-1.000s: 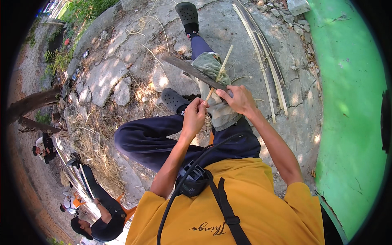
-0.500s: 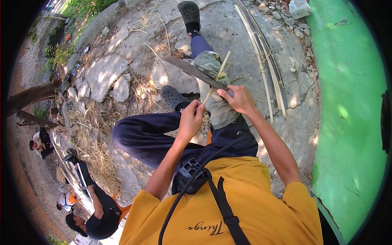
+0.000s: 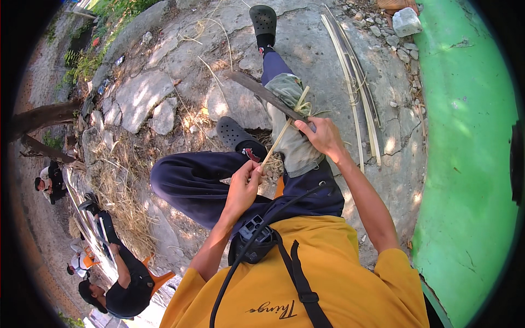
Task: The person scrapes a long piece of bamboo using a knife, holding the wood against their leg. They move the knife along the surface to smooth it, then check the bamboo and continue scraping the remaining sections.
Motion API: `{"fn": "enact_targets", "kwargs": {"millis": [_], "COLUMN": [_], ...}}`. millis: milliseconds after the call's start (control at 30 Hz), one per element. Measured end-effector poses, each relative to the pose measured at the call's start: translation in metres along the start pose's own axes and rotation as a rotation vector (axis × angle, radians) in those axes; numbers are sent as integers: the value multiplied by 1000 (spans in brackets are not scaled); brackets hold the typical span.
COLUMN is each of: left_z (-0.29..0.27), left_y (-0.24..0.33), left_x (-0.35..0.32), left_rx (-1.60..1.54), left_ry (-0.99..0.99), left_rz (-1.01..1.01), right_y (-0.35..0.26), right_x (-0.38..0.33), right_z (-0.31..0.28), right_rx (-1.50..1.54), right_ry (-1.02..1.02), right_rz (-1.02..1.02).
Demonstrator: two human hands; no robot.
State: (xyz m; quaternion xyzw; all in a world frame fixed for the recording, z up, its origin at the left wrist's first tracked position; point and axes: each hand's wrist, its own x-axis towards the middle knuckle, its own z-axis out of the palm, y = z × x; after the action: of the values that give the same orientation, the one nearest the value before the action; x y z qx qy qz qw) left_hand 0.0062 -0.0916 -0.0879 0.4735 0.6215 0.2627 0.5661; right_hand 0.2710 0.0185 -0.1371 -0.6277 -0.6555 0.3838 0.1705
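Observation:
My right hand [image 3: 326, 136] is closed on the near end of a long, dark-bladed knife [image 3: 262, 94], its thumb lying along the top. The blade slants away to the far left across my outstretched right leg. Under it runs a thin pale bamboo strip [image 3: 277, 140], whose near end my left hand [image 3: 241, 188] pinches above my lap. The strip's far end sticks out beyond the blade, beside curled shavings [image 3: 306, 107]. A faded grey-green cloth [image 3: 299, 156] covers the leg beneath both. Where the edge meets the strip is hidden.
Long pale strips [image 3: 355, 98] lie on the cracked concrete to the right, near a green wall [image 3: 465, 164]. A whitish block [image 3: 406, 22] and rubble sit at the far right. Dry straw [image 3: 123, 202] is heaped left. A seated person in black [image 3: 128, 290] handles strips at the lower left.
My left hand has drawn back toward my body, and a longer piece of the strip now shows between it and the blade. My right hand keeps its grip on the knife.

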Motion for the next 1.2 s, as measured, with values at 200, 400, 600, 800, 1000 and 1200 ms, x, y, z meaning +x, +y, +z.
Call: {"fn": "enact_targets", "kwargs": {"millis": [200,400,600,800,1000,1200], "left_z": [9,-18,-7,-30,-31,-33], "left_y": [20,4,27,24,17,19], "left_x": [27,-35,-6,-54,-44,-65], "left_rx": [54,-30,79,115,107,145], "left_ry": [-8,7,21,35,-24,19], "left_rz": [23,-97,49,-39,-28,-78], "right_y": [-12,-10,-10,-8,-2,-8], "right_x": [-8,-6,-9,-1,-5,-4], "right_z": [0,-2,3,0,2,7], "right_rx": [-27,-93,-37,-87,-51,-17], "right_ry": [-7,6,5,19,-4,38], "right_rz": [6,3,21,30,48,-3]}}
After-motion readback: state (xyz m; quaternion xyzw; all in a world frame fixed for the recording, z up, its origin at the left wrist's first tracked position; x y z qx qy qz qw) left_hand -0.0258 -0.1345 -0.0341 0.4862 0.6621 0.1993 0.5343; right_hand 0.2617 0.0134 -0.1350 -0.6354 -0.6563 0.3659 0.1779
